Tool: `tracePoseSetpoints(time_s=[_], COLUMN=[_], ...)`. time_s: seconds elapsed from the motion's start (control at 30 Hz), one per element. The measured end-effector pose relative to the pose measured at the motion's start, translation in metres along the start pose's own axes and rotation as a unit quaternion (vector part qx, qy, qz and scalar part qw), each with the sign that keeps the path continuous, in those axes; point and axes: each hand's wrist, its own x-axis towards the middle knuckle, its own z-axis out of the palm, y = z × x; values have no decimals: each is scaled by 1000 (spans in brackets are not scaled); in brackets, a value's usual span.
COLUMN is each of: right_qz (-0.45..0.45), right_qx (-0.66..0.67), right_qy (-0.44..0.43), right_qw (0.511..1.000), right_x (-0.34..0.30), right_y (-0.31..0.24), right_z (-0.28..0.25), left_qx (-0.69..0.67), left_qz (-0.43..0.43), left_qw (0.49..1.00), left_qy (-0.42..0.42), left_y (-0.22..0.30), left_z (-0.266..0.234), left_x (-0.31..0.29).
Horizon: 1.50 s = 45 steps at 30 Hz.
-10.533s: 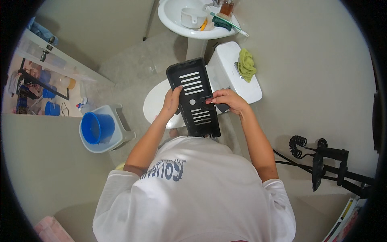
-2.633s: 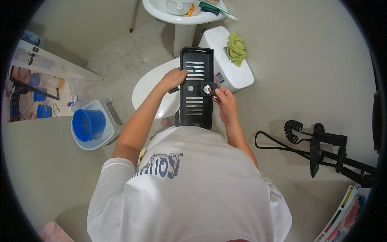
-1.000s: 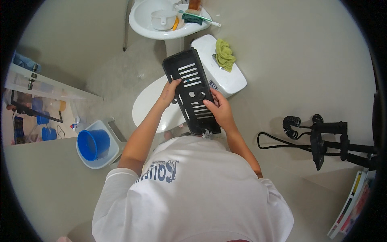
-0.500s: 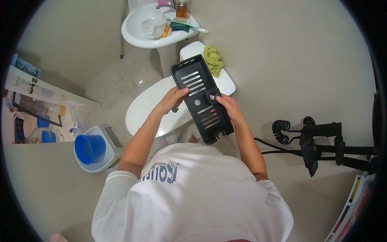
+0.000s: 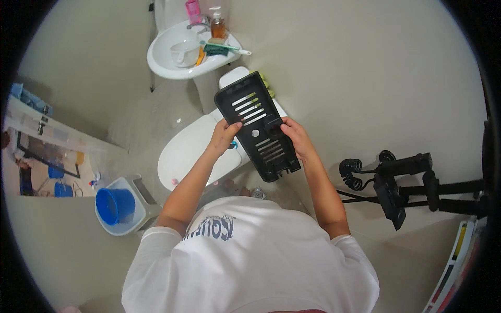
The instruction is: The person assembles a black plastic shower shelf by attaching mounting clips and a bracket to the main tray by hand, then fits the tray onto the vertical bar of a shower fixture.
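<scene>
A long black plastic tray (image 5: 269, 125) with rows of slots and a round hole is held at a slant over the white toilet (image 5: 190, 141). My left hand (image 5: 224, 136) grips its left edge, thumb on top near the slots. On the opposite edge my right hand (image 5: 296, 136) is closed, its thumb over the rim beside a raised box-shaped part. The fingers beneath the tray are hidden. Just under its left edge shows a small dark and blue piece (image 5: 233, 145) that I cannot make out.
Ahead is a white sink (image 5: 156, 60) with a white dipper (image 5: 185, 53), a toothbrush and an amber pump bottle (image 5: 217, 28). A green cloth (image 5: 269, 88) lies on the toilet tank. To the left, a blue bucket (image 5: 115, 206) sits on a stool; black wall-mounted equipment (image 5: 391, 190) juts in at right.
My view has shifted, so the sink and toilet appear lower and further left. The tray has tilted slightly in my hands; the round piece by my right thumb no longer shows.
</scene>
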Motion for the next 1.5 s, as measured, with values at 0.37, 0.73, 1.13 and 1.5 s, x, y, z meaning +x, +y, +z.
tracePoseSetpoints(time_s=[0.37, 0.73, 1.13, 1.5], right_qz=[-12, -220, 10, -15], right_qx=[-312, -537, -32, 104], right_qy=[178, 269, 220, 311], right_qw=[933, 769, 975, 945], right_x=[38, 74, 45, 80], right_y=[0, 26, 47, 108], right_z=[8, 35, -20, -106], left_qx=[43, 74, 36, -12], left_qz=[76, 54, 59, -38], left_qw=[984, 966, 960, 958], left_qy=[153, 243, 270, 285], left_y=[-48, -69, -103, -192], left_z=[10, -17, -40, -25], left_x=[63, 92, 131, 162])
